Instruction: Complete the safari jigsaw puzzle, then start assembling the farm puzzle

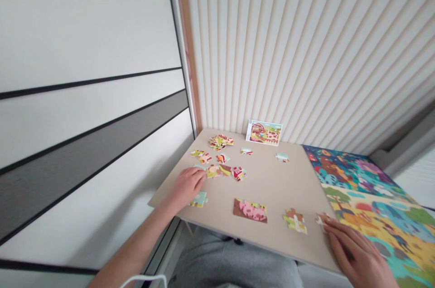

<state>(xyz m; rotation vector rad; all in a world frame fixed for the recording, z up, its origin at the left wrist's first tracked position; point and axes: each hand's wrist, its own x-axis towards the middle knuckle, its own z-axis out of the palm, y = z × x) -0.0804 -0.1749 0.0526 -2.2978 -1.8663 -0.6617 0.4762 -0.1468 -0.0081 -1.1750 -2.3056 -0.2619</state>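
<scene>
My left hand (186, 186) lies on the beige board (272, 179) with fingers reaching toward a small joined cluster of puzzle pieces (218, 170); a pale blue-green piece (199, 199) sits just under its wrist. My right hand (356, 252) rests flat at the board's near right edge, fingertips touching a small loose piece (321, 220). Between the hands lie a joined pink-pig section (250, 210) and a green-brown piece (295, 221). Further back are a heap of pieces (220, 141) and a few loose ones (282, 157).
A reference picture card (264, 132) leans against the ribbed wall (306, 52) at the board's far edge. A large colourful finished puzzle (370, 197) lies to the right. A panelled wall stands on the left. My grey-trousered lap (234, 265) shows below the board.
</scene>
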